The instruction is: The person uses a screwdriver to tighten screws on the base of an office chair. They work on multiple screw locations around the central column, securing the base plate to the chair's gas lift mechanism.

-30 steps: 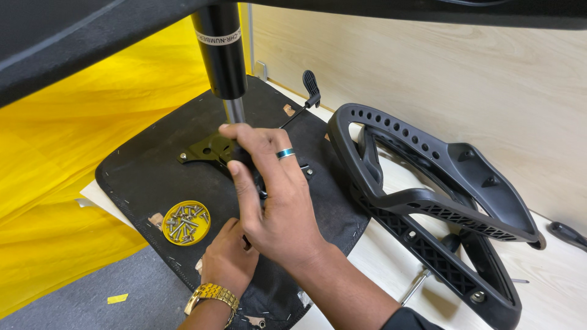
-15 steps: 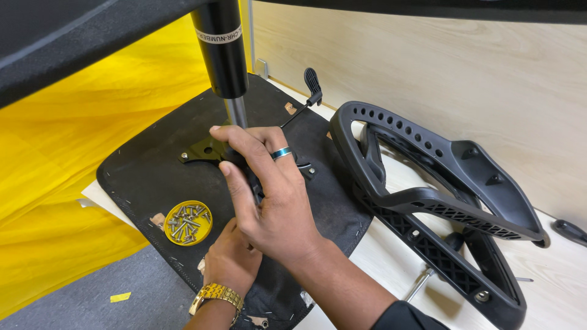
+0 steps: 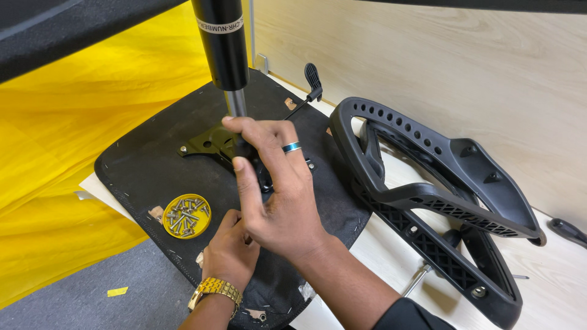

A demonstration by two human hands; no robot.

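Hidden beneath the right hand [image 3: 278, 195]: most of the black metal mounting plate [image 3: 205, 142] at the middle of the upturned black fabric-covered chair seat [image 3: 153, 171], with only its left wing and a bolt hole or two in plain sight. Fingers of that hand curled narrowly down onto the plate at the foot of the black gas-lift cylinder with its silver piston rod [image 3: 226, 49]; impossible to tell whether anything small is pinched beneath them. One blue-banded ring on a finger. Left hand [image 3: 231, 250] tucked under the right wrist, resting on the near part of the seat, fingers folded out of sight, so grip not readable either; one gold metal watch [image 3: 214, 288] at its wrist. Cylinder cut off at the top edge; one black lever with a paddle-shaped handle [image 3: 310, 82] poking out past the far edge of the seat. One round yellow dish of silver screws [image 3: 186, 215] on the seat, left of the hands, the screws heaped too thickly to count. Two black plastic armrest frames [image 3: 428, 183] stacked on the pale wooden floor [image 3: 568, 275] to the right, the lower largely covered by the upper. One dark tool handle [image 3: 567, 231] cut off at the right edge. Yellow sheeting [image 3: 55, 153] to the left.
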